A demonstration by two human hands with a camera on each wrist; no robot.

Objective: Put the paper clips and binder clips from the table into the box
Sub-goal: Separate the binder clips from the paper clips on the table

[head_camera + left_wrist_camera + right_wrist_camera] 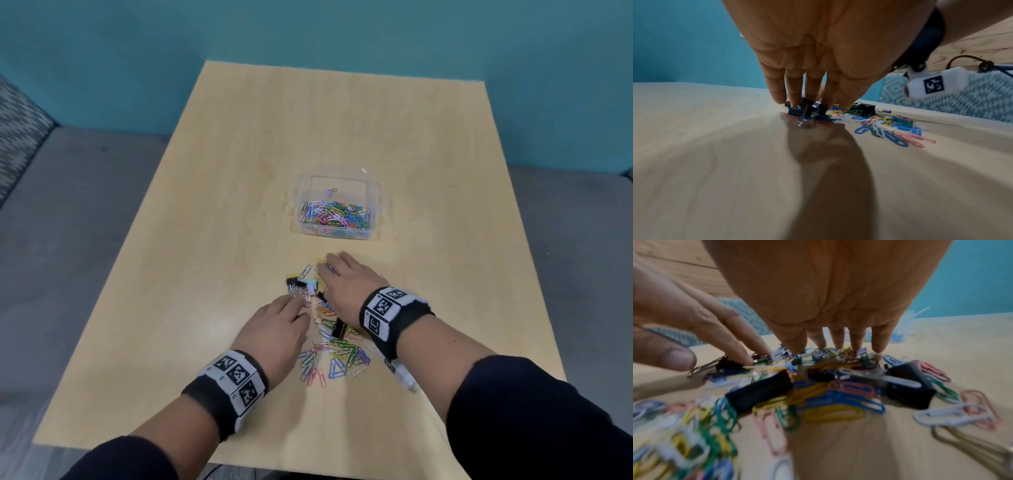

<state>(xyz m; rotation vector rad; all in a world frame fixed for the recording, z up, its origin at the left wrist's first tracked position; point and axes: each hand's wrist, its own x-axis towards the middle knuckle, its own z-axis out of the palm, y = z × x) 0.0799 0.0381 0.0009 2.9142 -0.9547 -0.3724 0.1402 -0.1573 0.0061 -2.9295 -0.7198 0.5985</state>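
Near the table's [212, 212] front edge, both hands are raking loose clips together: the left hand [274, 334] and right hand [337, 286], fingers spread, are pressing on paper clips [337, 359] and binder clips [301, 286], probably to scoop them. Farther off, the box [337, 178] is sitting part-filled.

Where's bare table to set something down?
Free: the table's left side, left of the box and left hand; the far strip behind the box; the right edge strip. Crowded: the clips between both hands, right hand included.
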